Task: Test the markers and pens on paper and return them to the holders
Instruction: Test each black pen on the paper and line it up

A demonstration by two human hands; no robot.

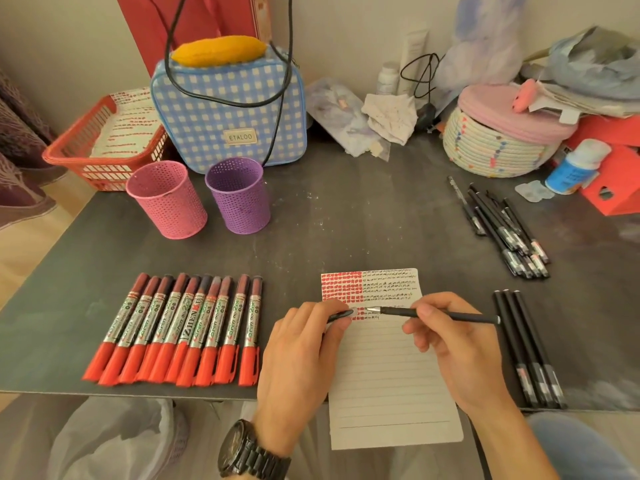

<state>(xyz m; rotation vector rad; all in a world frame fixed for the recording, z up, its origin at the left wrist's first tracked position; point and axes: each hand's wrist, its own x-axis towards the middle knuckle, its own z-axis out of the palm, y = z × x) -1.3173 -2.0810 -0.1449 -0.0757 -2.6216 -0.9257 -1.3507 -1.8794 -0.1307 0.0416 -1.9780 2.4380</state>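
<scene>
right hand [460,344] — pinching black pen [450,315], tip at paper [388,375] | left hand [298,355] — pinching pen cap [339,317]

Ten red markers [194,327], two holders [166,199] — one paper sheet [388,375].

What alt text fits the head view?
A right hand holds an uncapped black pen, tip at the marked lined paper, while the left hand pinches its cap. A row of red markers lies left, with a pink holder and a purple holder behind.

Pen cap [337,317] mostly hidden in left hand [298,355]; red bag [225,15] cropped by top edge.
</scene>
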